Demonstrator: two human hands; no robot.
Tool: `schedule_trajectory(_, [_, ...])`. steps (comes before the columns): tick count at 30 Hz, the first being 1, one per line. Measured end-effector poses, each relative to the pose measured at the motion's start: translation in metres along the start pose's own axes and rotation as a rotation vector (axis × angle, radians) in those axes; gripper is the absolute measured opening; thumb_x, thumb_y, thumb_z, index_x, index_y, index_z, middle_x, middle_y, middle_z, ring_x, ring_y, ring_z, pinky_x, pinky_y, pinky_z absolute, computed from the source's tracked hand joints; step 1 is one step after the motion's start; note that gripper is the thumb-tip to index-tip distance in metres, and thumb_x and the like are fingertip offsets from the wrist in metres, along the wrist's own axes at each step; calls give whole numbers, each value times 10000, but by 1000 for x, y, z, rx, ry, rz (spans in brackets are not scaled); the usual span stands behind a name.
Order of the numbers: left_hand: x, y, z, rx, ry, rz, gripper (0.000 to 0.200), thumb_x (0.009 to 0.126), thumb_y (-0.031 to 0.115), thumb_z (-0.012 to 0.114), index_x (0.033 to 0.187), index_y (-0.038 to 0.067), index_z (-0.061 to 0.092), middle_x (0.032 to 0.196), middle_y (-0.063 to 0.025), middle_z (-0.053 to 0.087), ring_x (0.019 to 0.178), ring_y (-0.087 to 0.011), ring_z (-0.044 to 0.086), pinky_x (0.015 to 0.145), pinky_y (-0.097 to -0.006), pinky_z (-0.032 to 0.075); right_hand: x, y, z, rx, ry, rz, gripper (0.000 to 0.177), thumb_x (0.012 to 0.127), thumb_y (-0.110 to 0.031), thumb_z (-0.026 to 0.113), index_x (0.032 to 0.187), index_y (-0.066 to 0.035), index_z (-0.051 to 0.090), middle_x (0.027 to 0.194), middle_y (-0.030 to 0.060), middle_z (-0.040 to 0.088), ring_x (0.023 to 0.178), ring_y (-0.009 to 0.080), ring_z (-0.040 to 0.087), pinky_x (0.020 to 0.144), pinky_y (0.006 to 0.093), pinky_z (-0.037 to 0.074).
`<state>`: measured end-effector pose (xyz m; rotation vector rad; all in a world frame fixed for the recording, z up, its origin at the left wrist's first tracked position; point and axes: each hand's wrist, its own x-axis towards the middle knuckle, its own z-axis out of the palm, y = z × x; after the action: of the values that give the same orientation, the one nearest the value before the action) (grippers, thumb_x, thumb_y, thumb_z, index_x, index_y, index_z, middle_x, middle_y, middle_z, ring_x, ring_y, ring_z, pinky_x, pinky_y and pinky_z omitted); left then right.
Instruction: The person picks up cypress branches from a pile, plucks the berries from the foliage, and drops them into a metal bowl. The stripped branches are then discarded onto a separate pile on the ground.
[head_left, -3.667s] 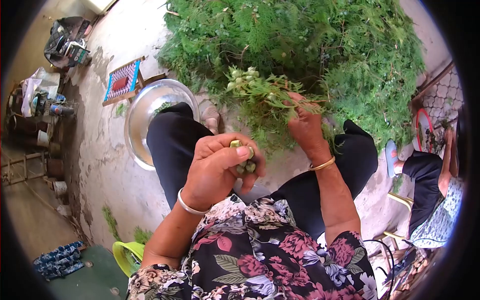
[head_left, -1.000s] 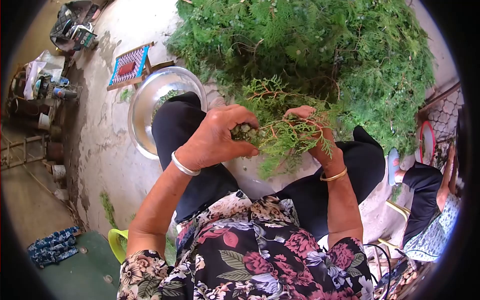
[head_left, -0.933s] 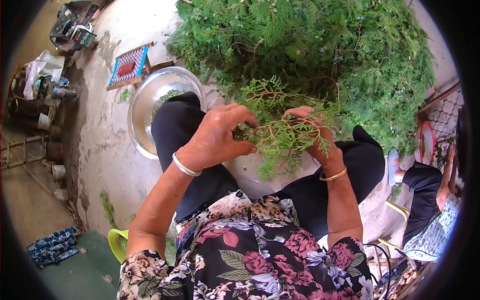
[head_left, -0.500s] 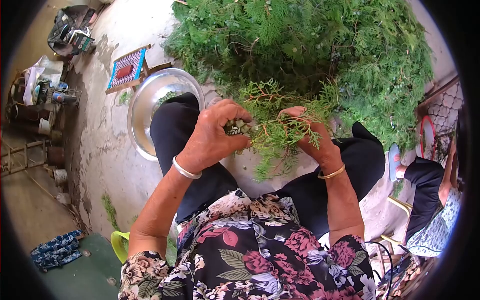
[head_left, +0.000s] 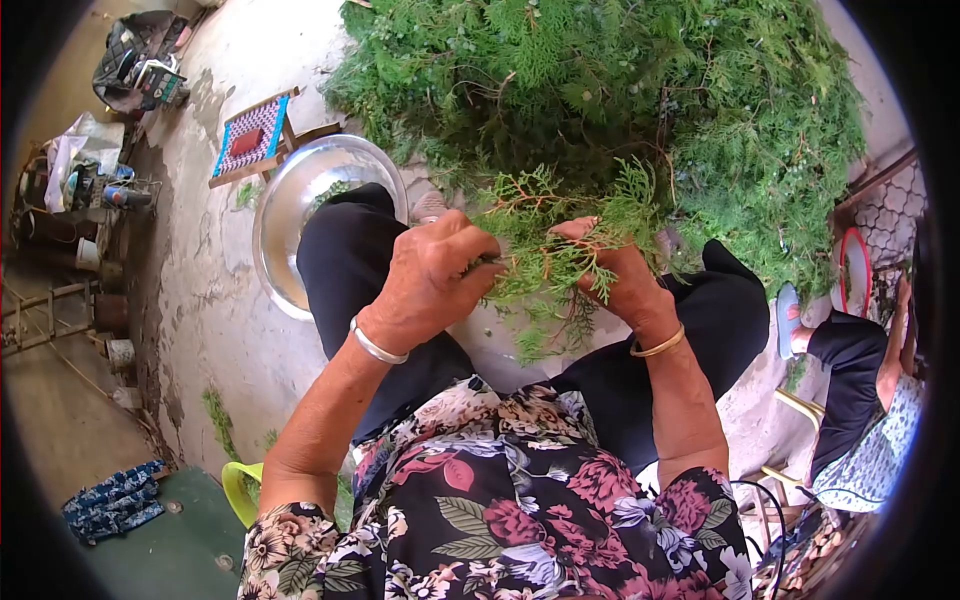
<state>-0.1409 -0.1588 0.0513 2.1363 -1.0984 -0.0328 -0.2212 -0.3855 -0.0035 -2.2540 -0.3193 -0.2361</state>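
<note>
My right hand (head_left: 628, 282) is closed around a green cypress sprig (head_left: 545, 255) with flat, scaly leaves and orange-brown twigs. The sprig spreads out between my two hands, above the floor between my knees. My left hand (head_left: 432, 277) is at the sprig's left side, thumb and fingers drawn together. Its curled fingers now cover the small pale-green cones seen in it half a second ago. Left of my knee stands a shiny metal basin (head_left: 268, 250) with some green bits inside, partly hidden by my leg.
A big heap of cypress branches (head_left: 600, 80) lies ahead on the concrete floor. A low woven stool (head_left: 255, 137) is beyond the basin. At the right sits another person (head_left: 850, 350) near a red-rimmed round object (head_left: 847, 270). A yellow-green chair edge (head_left: 236, 490) is behind my left arm.
My left fingers have closed, hiding the cones that showed between them. The right hand has shifted slightly left with the sprig and turned a little.
</note>
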Motion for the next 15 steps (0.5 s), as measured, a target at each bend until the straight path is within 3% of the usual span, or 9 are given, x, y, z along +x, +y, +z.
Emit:
schedule_trajectory(1, [1,-2,0,1,0,0,182,641,75,727,784,44,620,709,-105,518,643,-290,551,553,-368,430,0,-3,-4,32,-61,38,399,715,-76,580,1112,-36,589,1025,139,615,952,317,578,837,382,436])
schedule_trajectory(3, [4,-6,-2,-99,109,-43,150,686,65,718,766,0,609,662,-85,561,594,-205,562,538,-320,434,-3,-2,-3,65,-123,73,425,779,-214,592,1159,-24,567,1103,127,600,1032,294,564,935,374,404])
schedule_trajectory(4, [5,-4,-4,-97,110,-44,150,686,65,718,766,0,609,662,-85,561,594,-205,562,538,-320,434,-7,3,5,190,-82,69,433,787,-219,594,1170,-21,557,1113,132,594,1031,294,562,926,376,410])
schedule_trajectory(6, [8,1,-9,-356,121,-502,135,726,53,698,768,-39,608,628,-79,605,578,-110,556,543,-275,439,-7,6,10,316,-42,62,441,795,-224,596,1181,-18,547,1122,138,588,1029,294,560,917,379,417])
schedule_trajectory(8, [8,-4,-10,-286,130,-473,142,757,59,678,788,-64,615,618,-81,623,592,-57,546,545,-247,443,-2,4,12,53,38,-93,483,685,53,557,1154,-65,567,1086,131,600,970,322,567,805,394,459])
schedule_trajectory(10, [5,-16,-2,-371,292,-524,155,769,69,667,786,-77,619,645,-84,621,601,-57,545,546,-238,441,-3,6,16,98,40,-88,481,689,41,560,1159,-61,562,1102,131,591,998,323,556,839,399,446])
schedule_trajectory(12, [7,-25,-4,-168,488,-419,147,787,82,661,805,-61,633,641,-49,595,565,-53,510,507,-220,407,-6,13,18,144,40,-83,480,692,29,564,1165,-56,558,1118,130,583,1026,325,544,874,404,434])
schedule_trajectory(14, [6,-44,-40,-572,715,-687,116,806,75,642,843,-34,643,639,-17,556,537,-59,465,487,-206,370,-12,27,13,72,96,-65,488,700,8,566,1183,-53,545,1123,123,580,1023,322,546,910,404,419])
schedule_trajectory(15, [1,-58,-61,-683,761,-658,104,812,66,633,857,-28,640,635,-5,539,530,-59,444,484,-200,357,-9,15,-1,-64,73,-21,472,702,-7,558,1171,-53,553,1112,110,589,1028,311,550,930,389,407])
